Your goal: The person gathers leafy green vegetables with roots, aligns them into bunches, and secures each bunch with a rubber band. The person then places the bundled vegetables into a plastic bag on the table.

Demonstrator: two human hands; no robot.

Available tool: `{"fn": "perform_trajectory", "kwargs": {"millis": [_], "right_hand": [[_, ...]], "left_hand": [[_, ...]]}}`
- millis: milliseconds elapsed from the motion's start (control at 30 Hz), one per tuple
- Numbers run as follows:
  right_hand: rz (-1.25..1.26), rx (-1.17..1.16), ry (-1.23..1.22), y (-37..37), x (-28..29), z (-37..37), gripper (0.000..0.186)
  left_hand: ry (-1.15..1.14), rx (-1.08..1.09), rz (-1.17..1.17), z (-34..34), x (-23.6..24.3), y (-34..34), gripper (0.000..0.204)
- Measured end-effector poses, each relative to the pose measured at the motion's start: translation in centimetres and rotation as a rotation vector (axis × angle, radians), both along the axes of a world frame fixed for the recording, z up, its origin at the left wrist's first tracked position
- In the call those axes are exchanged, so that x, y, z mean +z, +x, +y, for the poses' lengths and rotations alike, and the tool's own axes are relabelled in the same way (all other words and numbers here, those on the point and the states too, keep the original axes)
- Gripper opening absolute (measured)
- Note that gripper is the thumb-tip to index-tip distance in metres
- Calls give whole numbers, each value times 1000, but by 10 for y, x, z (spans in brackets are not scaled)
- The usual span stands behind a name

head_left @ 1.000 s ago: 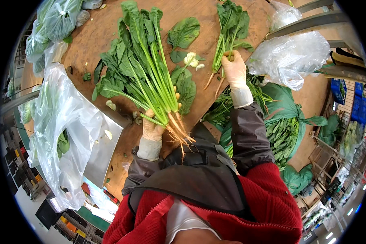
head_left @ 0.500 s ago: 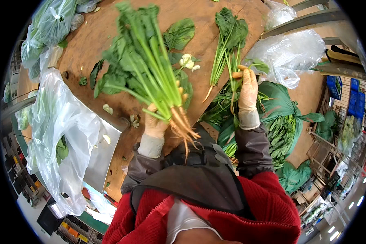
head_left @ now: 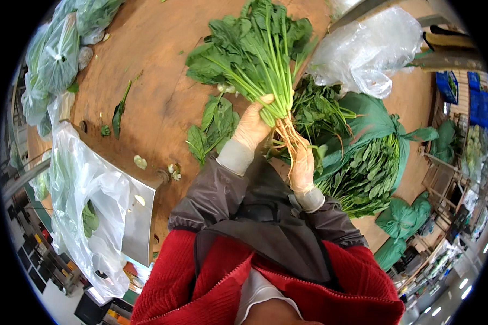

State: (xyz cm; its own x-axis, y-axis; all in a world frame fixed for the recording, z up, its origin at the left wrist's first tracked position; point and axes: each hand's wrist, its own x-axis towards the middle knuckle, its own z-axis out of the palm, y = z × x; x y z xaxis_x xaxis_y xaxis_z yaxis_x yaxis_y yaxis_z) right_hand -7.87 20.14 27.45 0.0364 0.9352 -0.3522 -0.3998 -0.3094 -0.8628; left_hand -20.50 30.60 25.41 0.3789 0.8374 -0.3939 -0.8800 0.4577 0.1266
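Note:
A full bunch of spinach [head_left: 274, 70] lies slanted over the table's edge, leaves pointing away and pinkish roots toward me. My left hand [head_left: 252, 124], in a pale glove, is closed round the lower stems. Below it my right hand [head_left: 303, 165], gloved too, is closed on the hanging roots of the same bunch; its fingertips are partly hidden by them. Loose spinach leaves [head_left: 214, 127] rest on the brown table [head_left: 152, 92] left of the bunch. More leafy greens [head_left: 317, 111] sit in the dark space beyond my right hand.
A green sack of greens [head_left: 371, 168] stands open at my right, with a clear plastic bag [head_left: 371, 51] beyond it. On the left, a white plastic bag [head_left: 81, 179] covers a metal tray [head_left: 141, 216]. Bagged greens [head_left: 57, 59] occupy the far left. Leaf scraps [head_left: 120, 111] dot the table.
The bunch has moved right and swung more upright in my left hand. My right hand has come in from the smaller spinach stems to the roots; those stems no longer show apart from the bunch.

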Motion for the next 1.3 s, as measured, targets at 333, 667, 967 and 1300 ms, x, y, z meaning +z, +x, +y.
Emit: {"fn": "perform_trajectory", "kwargs": {"millis": [333, 667, 967, 1300], "right_hand": [[-903, 455, -447, 55, -16, 39, 54], [-1141, 176, 184, -15, -27, 142, 39], [-1297, 328, 8, -56, -8, 152, 36], [-693, 179, -56, -40, -12, 100, 30]], "left_hand": [[138, 148, -15, -26, 32, -52, 67], [124, 256, 111, -64, 54, -99, 81], [147, 251, 129, -68, 52, -100, 83], [160, 188, -82, 5, 31, -54, 53]]}}
